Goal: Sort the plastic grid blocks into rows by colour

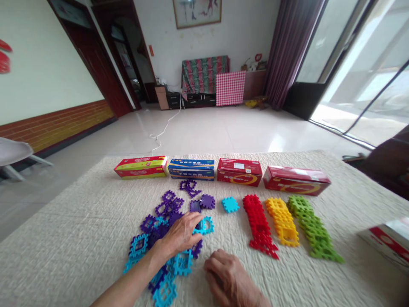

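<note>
My left hand (pixel 182 232) reaches over a mixed pile of purple and light blue plastic interlocking tiles. Between its thumb and fingers is a light blue tile (pixel 208 225) with an opening in it. My right hand (pixel 226 273) rests on the cover, its fingers curled in, and no object shows in it. A solid purple tile (pixel 207 201) lies just past my left fingers, and a solid light blue tile (pixel 230 204) is apart to the right. Overlapping rows of red tiles (pixel 258 221), yellow tiles (pixel 283 219) and green tiles (pixel 315 230) lie farther right.
A red and yellow box (pixel 140 167), a blue box (pixel 191 169), a red box (pixel 239 172) and a darker red box (pixel 296 180) line the far side of the cream quilted cover (pixel 79 226). Another box (pixel 388 241) stands at the right edge.
</note>
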Demonstrator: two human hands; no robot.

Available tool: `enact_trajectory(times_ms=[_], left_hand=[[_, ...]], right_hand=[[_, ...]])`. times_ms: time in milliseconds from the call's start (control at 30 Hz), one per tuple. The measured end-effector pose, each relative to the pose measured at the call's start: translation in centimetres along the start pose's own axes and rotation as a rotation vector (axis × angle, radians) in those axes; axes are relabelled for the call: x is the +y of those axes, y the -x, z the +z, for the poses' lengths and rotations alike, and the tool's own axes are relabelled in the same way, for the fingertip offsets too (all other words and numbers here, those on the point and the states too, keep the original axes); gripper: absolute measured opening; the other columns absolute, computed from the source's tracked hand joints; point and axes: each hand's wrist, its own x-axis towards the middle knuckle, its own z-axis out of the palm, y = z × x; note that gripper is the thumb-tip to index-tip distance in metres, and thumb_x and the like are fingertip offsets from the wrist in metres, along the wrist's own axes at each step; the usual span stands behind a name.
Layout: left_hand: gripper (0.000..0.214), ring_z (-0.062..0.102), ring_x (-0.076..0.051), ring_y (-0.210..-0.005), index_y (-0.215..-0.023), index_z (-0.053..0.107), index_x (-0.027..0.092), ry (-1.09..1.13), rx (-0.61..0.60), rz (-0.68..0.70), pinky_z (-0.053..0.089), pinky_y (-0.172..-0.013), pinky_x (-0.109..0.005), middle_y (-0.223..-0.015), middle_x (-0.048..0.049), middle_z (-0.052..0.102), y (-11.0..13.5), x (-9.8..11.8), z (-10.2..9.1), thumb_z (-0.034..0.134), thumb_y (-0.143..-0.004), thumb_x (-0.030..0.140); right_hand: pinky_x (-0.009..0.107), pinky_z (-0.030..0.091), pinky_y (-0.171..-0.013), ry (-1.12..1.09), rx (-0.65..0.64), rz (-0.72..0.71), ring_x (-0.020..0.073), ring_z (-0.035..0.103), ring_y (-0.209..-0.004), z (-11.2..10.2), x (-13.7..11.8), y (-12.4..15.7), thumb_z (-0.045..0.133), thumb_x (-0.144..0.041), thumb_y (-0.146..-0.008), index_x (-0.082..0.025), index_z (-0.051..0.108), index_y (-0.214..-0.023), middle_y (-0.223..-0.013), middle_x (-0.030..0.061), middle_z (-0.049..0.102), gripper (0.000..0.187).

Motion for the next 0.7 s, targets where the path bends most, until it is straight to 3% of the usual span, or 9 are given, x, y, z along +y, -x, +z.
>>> enact_trajectory(times_ms=[267,567,700], left_hand=[[0.056,0.057,-0.026,-0.114,-0.128,0.054,0.020,0.032,0.117,-0.055,0.045,-0.101,-0.044,-0.123,-0.0089,0.064,-2.1,0.3,-0.2,0.068,-0.075,0.028],[0.050,0.058,-0.025,-0.109,-0.123,0.055,0.020,0.061,0.246,-0.005,0.045,-0.098,-0.043,-0.121,-0.0070,0.064,-8.4,3.9,2.3,0.068,-0.075,0.025],[0.046,0.059,-0.025,-0.103,-0.119,0.056,0.019,0.029,0.249,-0.006,0.047,-0.093,-0.041,-0.114,-0.0075,0.066,-10.7,5.4,3.2,0.068,-0.075,0.025]], right_hand=[[0.022,0.040,-0.068,-0.177,0.038,0.002,0.0133,0.056,-0.078,0.4,1.8,0.2,0.049,-0.006,-0.078,-0.022,0.056,-0.088,-0.086,0.0012,0.060,0.020],[0.021,0.040,-0.065,-0.201,0.046,-0.001,0.0123,0.055,-0.074,1.1,2.5,0.4,0.050,-0.006,-0.074,-0.022,0.057,-0.088,-0.084,0.0003,0.060,0.022],[0.021,0.039,-0.063,-0.209,0.068,-0.007,0.0122,0.055,-0.073,1.3,2.7,0.2,0.050,-0.006,-0.070,-0.021,0.058,-0.086,-0.082,0.0004,0.061,0.023]])
